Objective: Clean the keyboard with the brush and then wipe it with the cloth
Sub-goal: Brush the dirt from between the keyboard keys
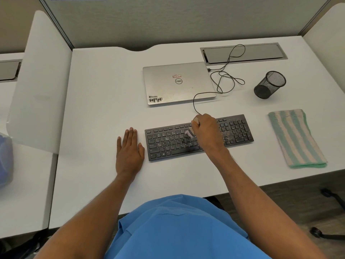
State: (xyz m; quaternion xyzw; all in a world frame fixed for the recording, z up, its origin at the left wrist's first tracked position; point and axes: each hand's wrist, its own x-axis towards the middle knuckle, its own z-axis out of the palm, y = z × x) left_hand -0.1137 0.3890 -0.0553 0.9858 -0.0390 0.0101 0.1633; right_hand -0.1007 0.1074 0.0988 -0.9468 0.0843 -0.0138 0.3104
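Note:
A black keyboard (168,144) lies across the middle of the white desk (104,81), with light dust specks on its right part. My right hand (207,133) is over the keyboard's centre, shut on a small brush (189,134) whose pale, blurred bristles touch the keys. The brush handle is mostly hidden in my fist. My left hand (129,152) rests flat on the desk just left of the keyboard, fingers together, holding nothing. A folded cloth (295,139) with green and white stripes lies to the right of the keyboard.
A shut silver laptop (177,83) sits behind the keyboard, with a black cable (224,77) looping beside it. A black mesh pen cup (268,85) lies tipped at the back right. A cable hatch (242,53) is set in the desk. A white divider (37,81) stands at left.

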